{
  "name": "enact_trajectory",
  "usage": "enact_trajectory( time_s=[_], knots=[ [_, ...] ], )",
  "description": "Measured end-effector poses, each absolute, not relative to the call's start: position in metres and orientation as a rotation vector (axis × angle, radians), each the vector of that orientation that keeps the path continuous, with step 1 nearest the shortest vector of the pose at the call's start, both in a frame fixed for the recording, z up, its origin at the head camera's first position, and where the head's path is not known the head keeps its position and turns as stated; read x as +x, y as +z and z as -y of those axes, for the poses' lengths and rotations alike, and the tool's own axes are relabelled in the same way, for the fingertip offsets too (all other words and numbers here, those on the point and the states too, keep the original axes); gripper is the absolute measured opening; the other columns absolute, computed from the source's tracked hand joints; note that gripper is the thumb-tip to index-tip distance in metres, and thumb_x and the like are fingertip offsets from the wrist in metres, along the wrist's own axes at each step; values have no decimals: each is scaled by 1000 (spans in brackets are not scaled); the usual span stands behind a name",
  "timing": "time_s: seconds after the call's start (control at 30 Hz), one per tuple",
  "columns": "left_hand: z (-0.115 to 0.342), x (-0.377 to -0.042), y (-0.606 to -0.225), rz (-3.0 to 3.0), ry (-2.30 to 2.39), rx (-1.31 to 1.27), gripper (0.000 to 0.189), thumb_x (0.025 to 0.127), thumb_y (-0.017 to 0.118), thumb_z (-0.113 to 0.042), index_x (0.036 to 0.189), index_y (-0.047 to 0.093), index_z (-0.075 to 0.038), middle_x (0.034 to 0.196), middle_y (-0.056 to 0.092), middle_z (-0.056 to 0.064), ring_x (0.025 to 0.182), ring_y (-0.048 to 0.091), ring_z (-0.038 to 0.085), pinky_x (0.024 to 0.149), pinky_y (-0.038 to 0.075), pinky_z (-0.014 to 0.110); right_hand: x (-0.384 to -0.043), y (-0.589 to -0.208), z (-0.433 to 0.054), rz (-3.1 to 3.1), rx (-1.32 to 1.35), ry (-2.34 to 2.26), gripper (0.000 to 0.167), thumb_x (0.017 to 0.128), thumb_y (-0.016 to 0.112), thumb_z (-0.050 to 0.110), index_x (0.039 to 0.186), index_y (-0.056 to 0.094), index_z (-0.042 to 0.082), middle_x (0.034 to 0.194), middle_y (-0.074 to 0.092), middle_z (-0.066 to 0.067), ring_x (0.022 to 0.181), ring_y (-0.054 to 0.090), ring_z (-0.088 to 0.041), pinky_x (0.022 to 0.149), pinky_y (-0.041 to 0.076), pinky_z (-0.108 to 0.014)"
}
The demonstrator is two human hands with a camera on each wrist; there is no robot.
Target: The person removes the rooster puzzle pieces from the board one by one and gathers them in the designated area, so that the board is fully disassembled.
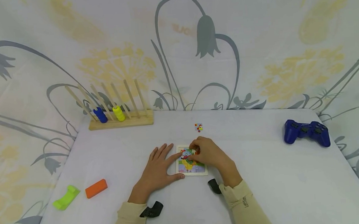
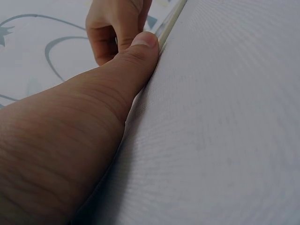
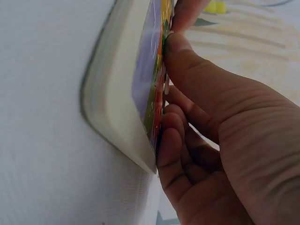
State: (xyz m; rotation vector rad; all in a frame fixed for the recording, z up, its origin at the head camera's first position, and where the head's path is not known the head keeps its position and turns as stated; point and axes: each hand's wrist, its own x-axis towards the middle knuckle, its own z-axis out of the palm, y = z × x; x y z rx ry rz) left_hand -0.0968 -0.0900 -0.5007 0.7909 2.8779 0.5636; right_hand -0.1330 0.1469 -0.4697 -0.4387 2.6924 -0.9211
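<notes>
A small jigsaw puzzle [image 1: 187, 166] in a pale frame lies on the white cloth, its colourful picture mostly filled. My left hand [image 1: 158, 169] is spread flat at its left side, with the index fingertip over the picture's edge and the thumb at the frame's lower left corner. Over the upper right part of the picture, my right hand [image 1: 212, 153] pinches a puzzle piece [image 3: 167, 83] between thumb and curled fingers; the fingers hide most of it. The right wrist view shows those fingertips right at the picture's surface. Beyond the frame lies a loose puzzle piece [image 1: 198, 127].
A wooden peg stand [image 1: 142, 118] with blue rings [image 1: 100, 115] and yellow rings [image 1: 118, 113] stands at the back left. An orange block [image 1: 96, 188] and a green curved block [image 1: 66, 197] lie at the left. On the right is a blue game controller [image 1: 306, 132].
</notes>
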Motion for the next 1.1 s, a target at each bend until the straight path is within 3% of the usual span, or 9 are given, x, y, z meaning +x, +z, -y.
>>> enact_trajectory(
  time_s=[0.83,1.1],
  knots=[
    [90,-95,-500,-2899,567,809,77,85,68,-69,150,52,-31,166,33,6,157,25,32,127,20,57,-142,-468,-169,-2693,-445,-1033,27,92,77,20,113,70,5,99,63,-2,87,58,-13,79,52,-28],
    [90,-95,-501,-2904,574,802,78,84,69,-69,149,53,-30,166,34,7,156,25,32,127,20,56,-149,-468,-200,-2819,-229,-1027,32,95,72,17,122,68,1,111,64,-12,99,62,-24,89,55,-40]
  ],
)
